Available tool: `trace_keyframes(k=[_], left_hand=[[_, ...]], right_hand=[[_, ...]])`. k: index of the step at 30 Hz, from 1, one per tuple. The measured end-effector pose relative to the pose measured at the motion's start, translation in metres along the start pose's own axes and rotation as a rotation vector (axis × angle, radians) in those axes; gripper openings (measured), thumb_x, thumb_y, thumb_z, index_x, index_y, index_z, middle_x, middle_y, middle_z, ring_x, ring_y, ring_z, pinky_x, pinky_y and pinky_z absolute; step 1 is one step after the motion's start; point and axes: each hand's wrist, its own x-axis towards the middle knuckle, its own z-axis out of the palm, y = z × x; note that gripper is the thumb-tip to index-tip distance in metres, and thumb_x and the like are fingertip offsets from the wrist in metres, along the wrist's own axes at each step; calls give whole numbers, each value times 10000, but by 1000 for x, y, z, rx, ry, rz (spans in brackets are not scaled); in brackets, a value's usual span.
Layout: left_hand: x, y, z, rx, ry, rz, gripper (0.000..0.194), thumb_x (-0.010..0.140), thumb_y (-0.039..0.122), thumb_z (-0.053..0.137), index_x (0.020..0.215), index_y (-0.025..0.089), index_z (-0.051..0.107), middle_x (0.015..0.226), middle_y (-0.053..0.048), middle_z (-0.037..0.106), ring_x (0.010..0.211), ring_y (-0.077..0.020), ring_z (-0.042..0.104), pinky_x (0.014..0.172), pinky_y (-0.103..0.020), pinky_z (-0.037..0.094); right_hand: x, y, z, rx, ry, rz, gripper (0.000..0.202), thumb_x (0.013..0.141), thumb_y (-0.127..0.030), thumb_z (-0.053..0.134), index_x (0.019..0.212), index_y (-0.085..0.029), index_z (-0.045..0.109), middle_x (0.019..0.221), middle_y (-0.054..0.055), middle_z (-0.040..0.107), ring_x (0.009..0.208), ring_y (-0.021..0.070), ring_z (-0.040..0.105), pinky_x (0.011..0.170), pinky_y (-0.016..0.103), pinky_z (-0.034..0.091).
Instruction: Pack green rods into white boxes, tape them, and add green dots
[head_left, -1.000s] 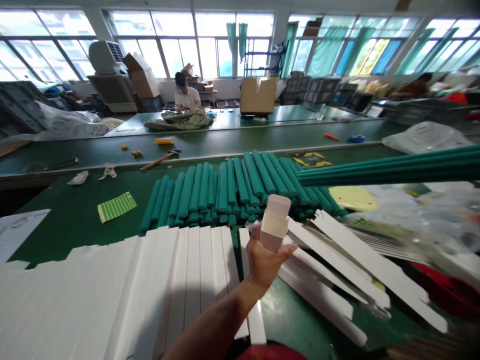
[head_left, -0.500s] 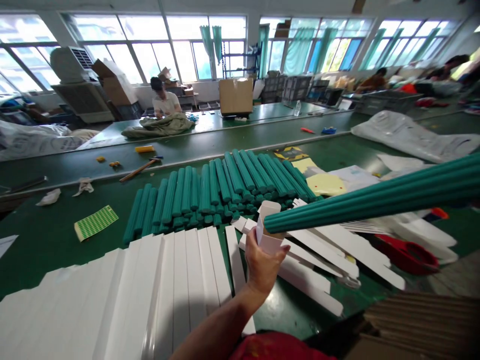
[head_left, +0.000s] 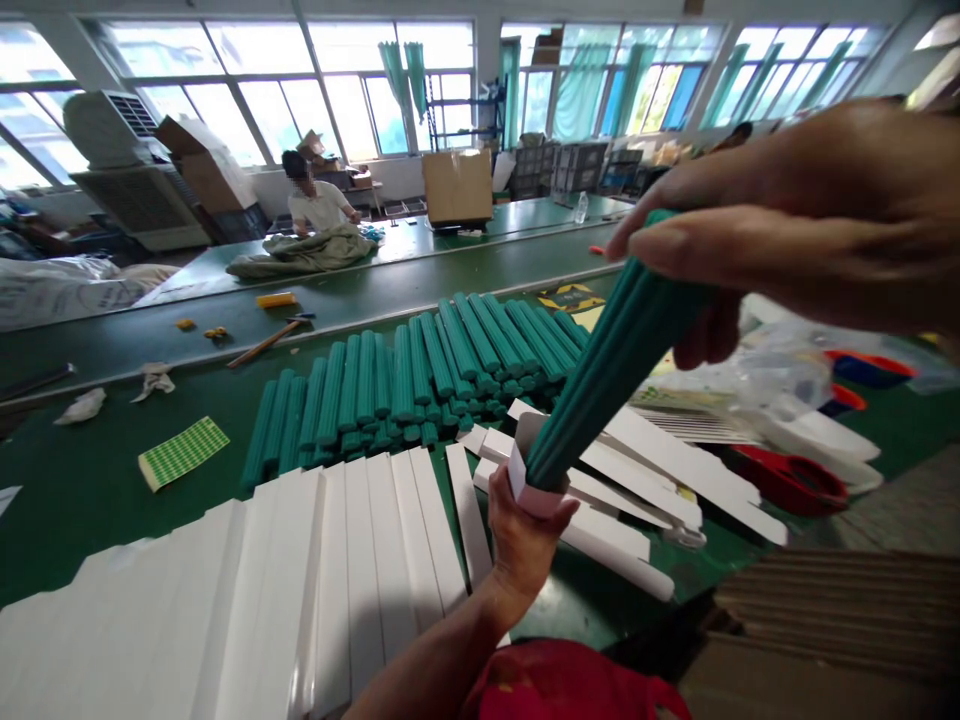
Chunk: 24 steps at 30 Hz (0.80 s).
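My left hand is closed around a narrow white carton, its open end tilted upward. A green ribbed rod slants down into that opening, its lower end inside. At the rod's upper end, my right hand grips it with thumb and fingers. Beyond the carton lies a pile of similar green ribbed rods. To the left of my left arm, long white cartons lie side by side in a row. More flat white cartons are scattered to the right of the carton I hold.
A hammer and a yellow roll lie on the far strip of the table. A green-dotted sticker sheet is at left. Red-handled scissors lie at right, above stacked cardboard. A person sits across the table.
The rod has swung from nearly level to a steep slant, and its lower end has entered the carton. My right hand has come into view at its top.
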Motion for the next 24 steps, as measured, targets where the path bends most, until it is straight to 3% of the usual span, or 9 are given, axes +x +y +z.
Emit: trace_keyframes(k=[3, 6, 8, 11, 14, 17, 20, 22, 24], left_hand=[[-4, -3, -2, -1, -16, 28, 893, 542, 573, 840, 1217, 112, 480, 1027, -155, 666, 952, -318, 686, 804, -429, 584], [-5, -6, -6, 9, 6, 29, 902, 556, 552, 840, 1243, 105, 463, 1022, -161, 670, 942, -324, 689, 800, -442, 587], [-4, -9, -9, -2, 9, 64, 907, 569, 530, 838, 1265, 100, 447, 1037, -169, 670, 957, -330, 686, 810, -447, 586], [-1, -9, -14, -32, -18, 137, 909, 591, 488, 837, 1304, 115, 413, 1104, -178, 655, 1010, -328, 674, 846, -448, 577], [0, -10, -17, -61, -38, 190, 875, 659, 478, 793, 1344, 130, 374, 1147, -190, 637, 1060, -332, 657, 869, -461, 568], [0, -14, -16, -74, -45, 259, 833, 753, 509, 697, 1385, 115, 325, 1187, -226, 613, 1106, -346, 637, 888, -487, 556], [0, -20, -12, -50, -46, 279, 839, 794, 526, 643, 1415, 94, 281, 1199, -250, 600, 1092, -349, 643, 858, -484, 566], [0, -24, -10, -22, -62, 263, 896, 777, 551, 660, 1429, 86, 259, 1224, -258, 585, 1106, -350, 635, 873, -477, 560], [1, -26, -9, 18, -82, 232, 989, 739, 588, 693, 1447, 77, 227, 1268, -268, 560, 1151, -356, 610, 911, -470, 543]], right_hand=[[-2, -20, 17, -245, -326, -282, 453, 893, -485, 494, 952, -86, 700, 490, -63, 577, 429, 72, 548, 546, 252, 377], [-13, -17, 45, -280, -307, -462, 449, 906, -450, 511, 1070, -60, 661, 571, -1, 628, 462, 101, 552, 556, 253, 395], [-26, -4, 69, -281, -260, -476, 571, 870, -475, 548, 1237, -39, 586, 621, 44, 657, 493, 140, 559, 572, 276, 397], [-49, 24, 110, -336, -301, -414, 751, 862, -499, 540, 1422, -13, 419, 588, 78, 656, 460, 184, 545, 544, 293, 368], [-68, 45, 146, -440, -347, -430, 799, 913, -505, 439, 1489, 21, 270, 607, 131, 670, 463, 230, 575, 521, 305, 360], [-80, 57, 165, -461, -368, -384, 836, 931, -512, 393, 1508, 46, 157, 671, 170, 689, 529, 275, 619, 523, 322, 394], [-88, 68, 175, -244, -316, -321, 864, 909, -541, 432, 1527, -12, 141, 920, 217, 706, 719, 309, 669, 618, 373, 471], [-95, 78, 185, 98, -222, -253, 830, 919, -567, 395, 1543, -85, 135, 1100, 198, 674, 911, 307, 667, 757, 406, 498], [-102, 88, 200, 486, -118, -74, 758, 953, -566, 323, 1553, -158, 100, 1212, 145, 640, 1079, 271, 626, 903, 408, 475]])
